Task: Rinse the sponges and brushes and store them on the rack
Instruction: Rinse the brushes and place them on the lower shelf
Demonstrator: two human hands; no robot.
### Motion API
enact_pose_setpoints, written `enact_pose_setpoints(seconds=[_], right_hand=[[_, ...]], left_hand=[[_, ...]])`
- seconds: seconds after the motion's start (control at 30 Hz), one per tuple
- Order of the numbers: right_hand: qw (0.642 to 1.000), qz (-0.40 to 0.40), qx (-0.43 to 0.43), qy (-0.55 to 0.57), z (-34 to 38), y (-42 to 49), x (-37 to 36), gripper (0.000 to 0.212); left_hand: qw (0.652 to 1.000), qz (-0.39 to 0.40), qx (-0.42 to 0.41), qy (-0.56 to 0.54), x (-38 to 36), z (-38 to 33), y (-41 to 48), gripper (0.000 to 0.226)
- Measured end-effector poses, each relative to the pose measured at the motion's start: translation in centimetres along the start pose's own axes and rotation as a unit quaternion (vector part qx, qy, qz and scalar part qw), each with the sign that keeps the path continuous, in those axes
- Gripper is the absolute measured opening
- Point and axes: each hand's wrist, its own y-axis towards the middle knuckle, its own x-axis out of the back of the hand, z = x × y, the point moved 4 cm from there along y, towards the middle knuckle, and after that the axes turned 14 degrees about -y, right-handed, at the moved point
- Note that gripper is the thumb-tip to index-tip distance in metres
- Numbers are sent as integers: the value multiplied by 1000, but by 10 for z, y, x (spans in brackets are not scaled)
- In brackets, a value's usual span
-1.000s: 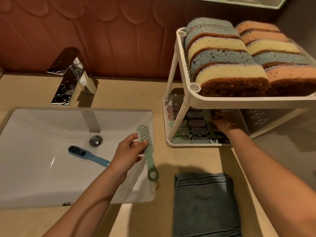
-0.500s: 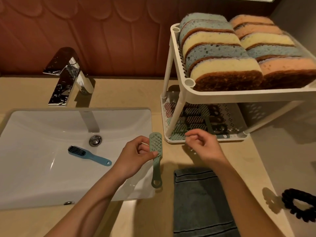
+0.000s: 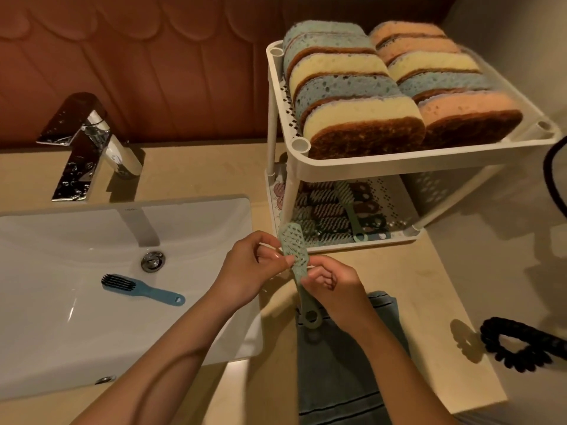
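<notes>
pinching the green brush (image 3: pixel 295 256) between them, left hand (image 3: pixel 248 271) and right hand (image 3: pixel 333 286) curl on it at six o'clock of the rack (image 3: pixel 429 154), blue brush (image 3: pixel 144 289) lying in the sink (image 3: pixel 61 348).

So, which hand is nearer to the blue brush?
Left. The left hand is right of the blue brush, at the edge of the sink; the right hand is farther right, past it. Both hold the green brush.
</notes>
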Motion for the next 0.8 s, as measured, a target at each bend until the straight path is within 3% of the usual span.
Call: enact_pose_setpoints(seconds=[0.17, 0.27, 0.43, 0.63, 0.8], right_hand=[[995, -44, -82, 42, -20, 1, 28, 27], [991, -85, -102, 10, -31, 3, 50, 34], [979, -149, -120, -75, -41, 34, 83, 49], [962, -186, -162, -115, -47, 86, 114, 42], [947, -135, -172, -235, -58, 121, 122, 43]], left_hand=[[993, -38, -68, 93, -3, -16, 12, 49], [981, -13, -134, 139, -12, -27, 20, 41], [918, -62, -175, 351, -13, -31, 33, 29], [917, -63, -185, 347, -14, -28, 33, 27], [917, -70, -192, 342, -14, -26, 34, 26]])
